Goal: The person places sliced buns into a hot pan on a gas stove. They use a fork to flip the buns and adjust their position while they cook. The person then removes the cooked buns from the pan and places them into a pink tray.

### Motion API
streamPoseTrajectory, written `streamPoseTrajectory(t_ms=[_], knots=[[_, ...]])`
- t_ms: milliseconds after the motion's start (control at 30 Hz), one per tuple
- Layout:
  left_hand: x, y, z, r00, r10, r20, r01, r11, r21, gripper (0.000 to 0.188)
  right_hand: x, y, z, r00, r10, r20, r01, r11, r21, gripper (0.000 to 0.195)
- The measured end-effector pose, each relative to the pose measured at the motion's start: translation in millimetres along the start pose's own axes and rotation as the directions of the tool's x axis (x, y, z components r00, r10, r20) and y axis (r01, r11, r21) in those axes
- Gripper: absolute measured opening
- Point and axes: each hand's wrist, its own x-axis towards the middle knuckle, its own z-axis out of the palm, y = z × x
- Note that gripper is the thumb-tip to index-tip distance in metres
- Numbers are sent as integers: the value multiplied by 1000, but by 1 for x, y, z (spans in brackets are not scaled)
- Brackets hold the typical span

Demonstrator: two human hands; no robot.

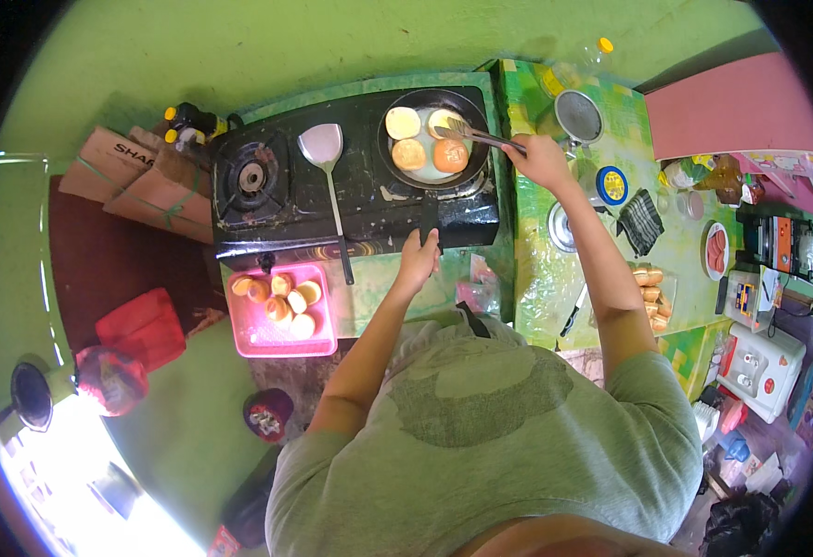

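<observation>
My left hand (pixel 419 262) grips the black handle (pixel 429 212) of a dark frying pan (pixel 477 163) on the stove's right burner. In my right hand (pixel 541 159) is a pair of metal tongs (pixel 482 136), whose tips touch a bun half (pixel 441 121) at the pan's upper right. Three more pieces of bun lie in the pan: a pale one (pixel 402 123) at upper left, a lightly toasted one (pixel 408 154) at lower left and a browner one (pixel 451 156) at lower right. The pan's bottom looks glossy around them.
A long-handled spatula (pixel 330 174) lies across the black gas stove (pixel 365 221). A pink tray (pixel 239 334) of bun pieces stands front left. On the right table are a knife (pixel 573 311), more buns (pixel 650 296), a plate of sliced meat (pixel 715 250), a cloth (pixel 640 223) and a metal strainer or pot (pixel 578 117).
</observation>
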Motion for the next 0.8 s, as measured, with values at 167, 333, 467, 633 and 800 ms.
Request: streamPoseTrajectory(t_ms=[167,333,467,633,800], knots=[[0,-2,-2,1000,8,-8,-8,1000,16,23,-16,10,-18,992,122,22,-124,983,137,43],[0,-3,2,1000,11,-25,-12,1000,-4,22,-20,24,-18,959,247,136,-261,961,89,46],[1,0,2,1000,-14,-17,15,1000,18,22,-14,37,5,917,254,306,-357,866,350,43],[-1,0,1,999,-29,-33,30,999,16,21,-13,33,20,856,262,445,-491,680,544,37],[-1,-1,-1,1000,-11,-22,11,1000,19,22,-15,28,15,884,205,420,-441,664,604,36]])
